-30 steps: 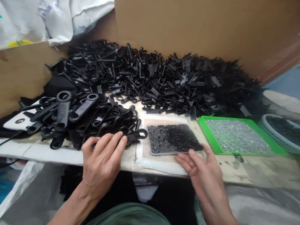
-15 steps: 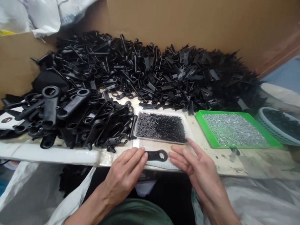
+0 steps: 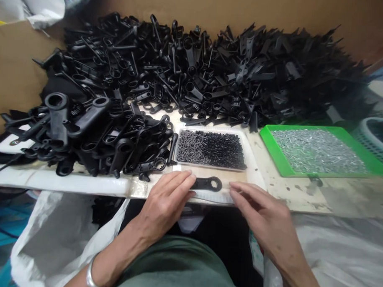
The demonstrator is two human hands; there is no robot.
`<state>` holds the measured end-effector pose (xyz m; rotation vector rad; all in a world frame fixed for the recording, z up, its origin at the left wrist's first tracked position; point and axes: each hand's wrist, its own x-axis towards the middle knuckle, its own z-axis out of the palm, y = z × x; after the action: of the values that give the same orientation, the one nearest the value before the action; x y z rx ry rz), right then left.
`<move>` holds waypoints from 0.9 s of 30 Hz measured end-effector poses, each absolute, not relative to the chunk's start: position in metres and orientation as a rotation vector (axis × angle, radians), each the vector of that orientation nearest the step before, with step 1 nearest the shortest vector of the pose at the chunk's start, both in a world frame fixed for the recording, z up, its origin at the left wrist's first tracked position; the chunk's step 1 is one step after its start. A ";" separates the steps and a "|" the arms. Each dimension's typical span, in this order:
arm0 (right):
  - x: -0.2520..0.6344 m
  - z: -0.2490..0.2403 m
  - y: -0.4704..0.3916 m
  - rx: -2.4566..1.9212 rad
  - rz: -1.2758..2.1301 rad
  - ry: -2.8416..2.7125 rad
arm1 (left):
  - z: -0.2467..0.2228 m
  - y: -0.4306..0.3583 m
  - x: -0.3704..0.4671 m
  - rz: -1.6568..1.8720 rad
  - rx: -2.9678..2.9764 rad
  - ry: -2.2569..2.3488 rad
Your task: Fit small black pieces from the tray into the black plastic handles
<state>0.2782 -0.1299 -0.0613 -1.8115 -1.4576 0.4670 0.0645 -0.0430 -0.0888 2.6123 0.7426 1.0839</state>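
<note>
My left hand (image 3: 169, 199) is closed on one end of a flat black plastic handle part (image 3: 209, 184) with a ring at its other end. The ring, toothed inside, points right, and the part lies at the table's front edge. Just right of the ring, my right hand (image 3: 264, 213) has its thumb and forefinger drawn together in a pinch. Whatever sits between those fingertips is too small to make out. Behind the part is a clear shallow tray (image 3: 211, 166) of small pieces, grey on the left and black on the right.
A green tray (image 3: 274, 157) of small silvery metal pins stands to the right. Black ringed plastic parts (image 3: 85, 131) are heaped at left, and a larger black pile (image 3: 194, 68) lines the cardboard wall (image 3: 215, 10). A pale basket (image 3: 367, 139) is at far right; a white sack (image 3: 59, 231) hangs below.
My right hand has gone from spread fingers to a pinch beside the ring. The left hand still holds the black part. The whole view has shifted slightly.
</note>
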 end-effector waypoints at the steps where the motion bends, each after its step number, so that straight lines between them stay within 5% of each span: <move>1: 0.277 -0.061 -0.129 -1.785 0.451 -1.513 | -0.088 -0.043 0.065 1.087 2.593 0.746; 27: 0.275 -0.058 -0.118 -1.714 0.486 -1.728 | -0.085 -0.036 0.065 1.074 2.429 0.766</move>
<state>0.2749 -0.1181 -0.0578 -1.7143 -1.7285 0.4860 0.0653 -0.0359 -0.0851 2.4288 0.7660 1.0741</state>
